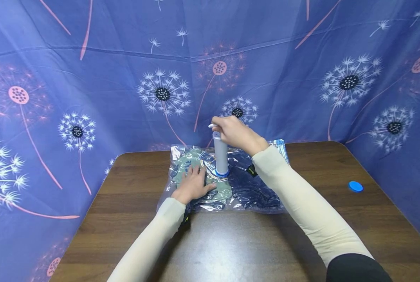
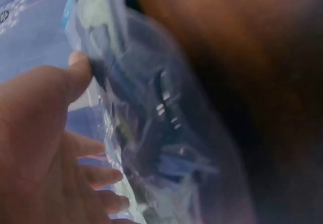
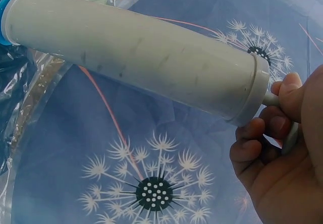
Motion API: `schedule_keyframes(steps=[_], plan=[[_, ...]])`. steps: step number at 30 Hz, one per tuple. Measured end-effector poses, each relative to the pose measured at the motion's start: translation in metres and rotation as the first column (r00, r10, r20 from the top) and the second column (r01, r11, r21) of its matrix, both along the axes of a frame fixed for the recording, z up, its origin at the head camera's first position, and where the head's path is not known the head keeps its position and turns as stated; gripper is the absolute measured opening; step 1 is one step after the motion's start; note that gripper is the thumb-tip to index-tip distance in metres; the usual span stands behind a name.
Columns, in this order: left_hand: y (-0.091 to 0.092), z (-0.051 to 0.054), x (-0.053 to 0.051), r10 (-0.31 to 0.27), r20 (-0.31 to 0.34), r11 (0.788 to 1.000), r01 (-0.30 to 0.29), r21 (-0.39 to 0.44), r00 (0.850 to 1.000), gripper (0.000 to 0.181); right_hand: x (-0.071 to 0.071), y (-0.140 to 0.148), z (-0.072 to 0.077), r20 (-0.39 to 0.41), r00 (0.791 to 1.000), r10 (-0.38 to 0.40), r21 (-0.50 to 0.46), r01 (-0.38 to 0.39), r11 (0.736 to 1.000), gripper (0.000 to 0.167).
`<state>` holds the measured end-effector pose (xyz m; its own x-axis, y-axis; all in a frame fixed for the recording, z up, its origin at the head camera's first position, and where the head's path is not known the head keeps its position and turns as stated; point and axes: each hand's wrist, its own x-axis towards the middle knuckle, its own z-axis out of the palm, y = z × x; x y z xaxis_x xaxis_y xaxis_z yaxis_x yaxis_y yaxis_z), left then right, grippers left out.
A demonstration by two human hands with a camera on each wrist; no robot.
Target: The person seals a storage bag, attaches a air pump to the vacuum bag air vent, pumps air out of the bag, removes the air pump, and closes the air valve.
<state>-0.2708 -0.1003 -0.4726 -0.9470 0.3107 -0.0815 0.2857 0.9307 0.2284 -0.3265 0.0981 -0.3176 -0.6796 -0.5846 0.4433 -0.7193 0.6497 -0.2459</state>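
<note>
A clear plastic vacuum storage bag (image 1: 257, 199) lies flat on the table, with green and dark navy folded clothing inside. Upright on the bag's blue valve ring (image 1: 222, 174) stands a grey hand pump (image 1: 221, 154). My right hand (image 1: 236, 132) grips the pump's handle at its top; the right wrist view shows the fingers curled round the handle, close to the end of the pump barrel (image 3: 136, 57). To the left of the pump, my left hand (image 1: 194, 185) rests on the bag over the green clothing, its fingers spread. The left wrist view is blurred at the bag.
A round blue cap (image 1: 356, 186) lies on the right part of the brown wooden table (image 1: 125, 219). Behind the table hangs a blue cloth (image 1: 114, 70) with dandelion prints. The bag's printed strip (image 1: 281, 149) shows at its far right corner.
</note>
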Motion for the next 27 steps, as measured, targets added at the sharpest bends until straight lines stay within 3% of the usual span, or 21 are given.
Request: schedule_keyframes(steps=[4,7,16,19,22,27], plan=[[0.0,-0.004,0.007,0.02,0.073,0.997,-0.015,-0.069,0.997,0.095,0.001,-0.002,0.0,0.004,1.0,-0.004,0.0,0.004,1.0,0.014],[0.001,-0.002,0.01,0.032,0.116,0.996,-0.022,-0.089,0.993,0.099,0.001,-0.002,0.0,0.0,1.0,-0.004,-0.007,0.004,1.0,0.015],[0.008,0.005,0.008,0.045,0.159,0.991,-0.024,-0.129,0.986,0.115,0.003,0.005,-0.003,-0.001,0.998,-0.067,-0.013,0.067,0.998,0.017],[0.01,0.006,0.007,0.048,0.162,0.991,-0.026,-0.134,0.986,0.116,0.007,0.007,-0.004,0.006,0.996,-0.087,-0.047,0.087,0.995,0.025],[0.008,0.006,0.008,0.057,0.168,0.99,-0.033,-0.138,0.984,0.116,0.01,0.006,-0.01,0.064,0.994,-0.091,-0.132,0.099,0.986,0.042],[0.006,0.006,0.009,0.059,0.174,0.99,-0.035,-0.134,0.983,0.115,0.015,0.007,-0.034,0.244,0.963,-0.116,-0.33,0.195,0.924,0.084]])
